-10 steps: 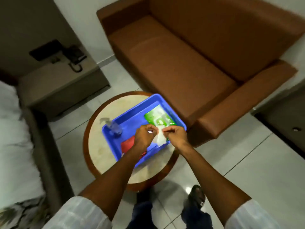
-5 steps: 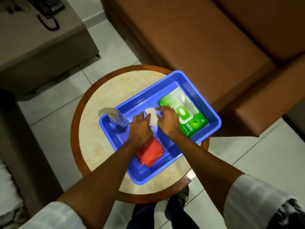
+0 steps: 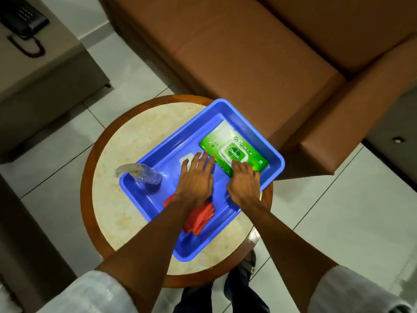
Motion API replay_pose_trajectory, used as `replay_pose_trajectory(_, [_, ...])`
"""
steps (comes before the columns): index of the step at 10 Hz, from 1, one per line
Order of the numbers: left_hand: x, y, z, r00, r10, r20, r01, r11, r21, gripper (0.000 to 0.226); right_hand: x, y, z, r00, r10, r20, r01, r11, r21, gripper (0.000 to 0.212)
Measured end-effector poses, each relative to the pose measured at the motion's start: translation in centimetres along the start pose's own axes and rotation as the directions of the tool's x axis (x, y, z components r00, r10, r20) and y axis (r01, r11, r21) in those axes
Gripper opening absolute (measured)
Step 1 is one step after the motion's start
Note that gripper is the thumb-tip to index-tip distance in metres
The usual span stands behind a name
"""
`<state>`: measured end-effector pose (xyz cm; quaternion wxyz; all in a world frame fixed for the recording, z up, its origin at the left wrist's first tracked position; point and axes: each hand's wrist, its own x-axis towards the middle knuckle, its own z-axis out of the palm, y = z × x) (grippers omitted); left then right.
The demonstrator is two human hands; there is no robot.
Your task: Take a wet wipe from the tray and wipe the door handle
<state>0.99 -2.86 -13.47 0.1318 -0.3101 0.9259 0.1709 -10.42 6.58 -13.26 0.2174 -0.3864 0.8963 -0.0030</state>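
A blue tray (image 3: pixel 274 155) sits on a round table. Inside it, at the right, lies a green wet wipe pack (image 3: pixel 228 141) with its lid down. A white wipe (image 3: pixel 186 157) lies on the tray floor to the left of the pack. My left hand (image 3: pixel 196 177) rests flat on the wipe with its fingers spread, covering most of it. My right hand (image 3: pixel 243 180) has bent fingers whose tips press on the pack's near edge; it does not grip the pack. No door handle is in view.
A clear spray bottle (image 3: pixel 144 173) lies at the tray's left end and a folded red cloth (image 3: pixel 200 216) lies under my left wrist. The round marble-topped table (image 3: pixel 126 154) stands in front of a brown sofa (image 3: pixel 248 53). A cabinet with a black phone (image 3: pixel 20 19) is far left.
Both hands pinched the white wipe together before. Now the wipe lies on the tray floor under my flat left hand, and my right hand has shifted right onto the pack. The camera has moved closer.
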Motion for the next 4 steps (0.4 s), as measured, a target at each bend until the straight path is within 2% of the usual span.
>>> replay_pose_trajectory(2, [-1.6, 0.7, 0.2, 0.999, 0.024, 0.026, -0.025, 0.999, 0.033, 0.057, 1.1, 0.6, 1.4, 0.993, -0.004, 0.116, 0.013, 0.997, -0.080, 0.069])
replay_pose_trajectory(3, [-2.3, 1.9, -1.5, 0.998, 0.056, 0.010, -0.056, 0.995, 0.081, 0.057, 2.2, 0.6, -2.1, 0.984, -0.002, 0.180, 0.008, 1.000, -0.030, 0.064])
replay_pose_trajectory(4, [-2.9, 3.9, -4.6, 0.989, 0.119, -0.087, -0.108, 0.986, 0.128, 0.056, 0.9, 2.3, -4.9, 0.995, -0.090, 0.046, 0.087, 0.993, 0.080, 0.065])
